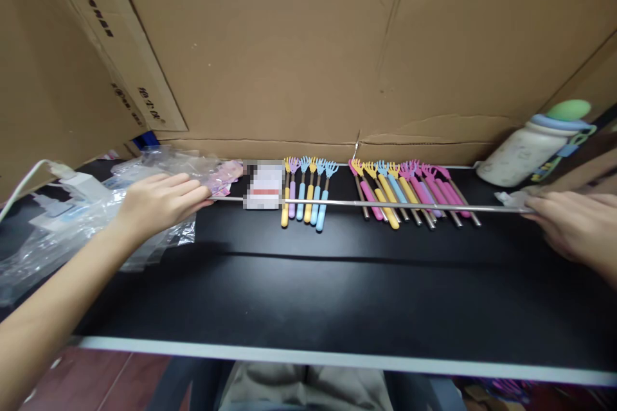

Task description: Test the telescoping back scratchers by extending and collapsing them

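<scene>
A long thin metal rod stretches level above the black table, held at both ends. My left hand grips its left end with fingers closed over it. My right hand pinches the right end together with a pale cloth or wipe. Behind the rod lie two groups of small back scratchers with coloured handles and claw heads: one group in yellow, purple and blue, the other mostly pink, yellow and blue.
Clear plastic bags pile up at the left with a white charger and cable. A white card lies by the left group. A bottle with a green cap rests at the right. Cardboard walls the back and sides.
</scene>
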`<state>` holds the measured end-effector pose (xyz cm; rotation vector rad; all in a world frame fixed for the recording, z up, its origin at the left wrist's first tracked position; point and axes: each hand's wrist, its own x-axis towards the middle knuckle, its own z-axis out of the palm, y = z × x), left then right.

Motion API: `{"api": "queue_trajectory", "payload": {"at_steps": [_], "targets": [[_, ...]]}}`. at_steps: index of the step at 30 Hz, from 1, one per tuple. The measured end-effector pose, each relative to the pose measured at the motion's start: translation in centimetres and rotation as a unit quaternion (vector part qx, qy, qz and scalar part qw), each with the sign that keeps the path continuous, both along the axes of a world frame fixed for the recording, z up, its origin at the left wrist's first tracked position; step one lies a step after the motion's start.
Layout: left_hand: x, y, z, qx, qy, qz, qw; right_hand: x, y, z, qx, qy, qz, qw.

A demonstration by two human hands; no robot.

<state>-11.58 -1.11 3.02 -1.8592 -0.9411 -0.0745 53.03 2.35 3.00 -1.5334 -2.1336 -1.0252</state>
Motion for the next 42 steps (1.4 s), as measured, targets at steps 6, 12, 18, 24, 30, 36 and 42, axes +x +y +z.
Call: {"api": "queue_trajectory", "payload": {"at_steps": [6,12,18,24,30,36,42], "targets": [[-1.9,0.3,-1.1,-0.022,-0.037,0.017,0.999,-2.6,0.7,0.8,-0.036,-0.157,0.040,0.986],[-2.4,1.4,-1.0,0.003,-0.062,-0.017,0.998,-5.6,0.9,0.2,0.016,-0.167,0.036,0.985],[0.3,2.0,0.2,-0.013,-0.047,-0.055,0.997,-9.5,0.2,0.7,0.016,-0.179,0.070,0.981],[6.2,1.8,0.4,-0.037,-0.095,-0.113,0.988,-16.3,-0.6,1.3,-0.017,-0.163,0.138,0.977],[11.3,0.6,-0.3,-0.087,-0.141,-0.150,0.975,-21.3,-1.8,1.8,0.016,-0.140,0.211,0.967],[12.4,0.1,-0.4,-0.103,-0.171,-0.124,0.972,-23.0,-2.5,2.1,0.017,-0.116,0.220,0.968],[12.1,0.0,-1.2,-0.120,-0.155,-0.130,0.972,-23.2,-2.7,0.4,-0.024,-0.097,0.205,0.974]]}}
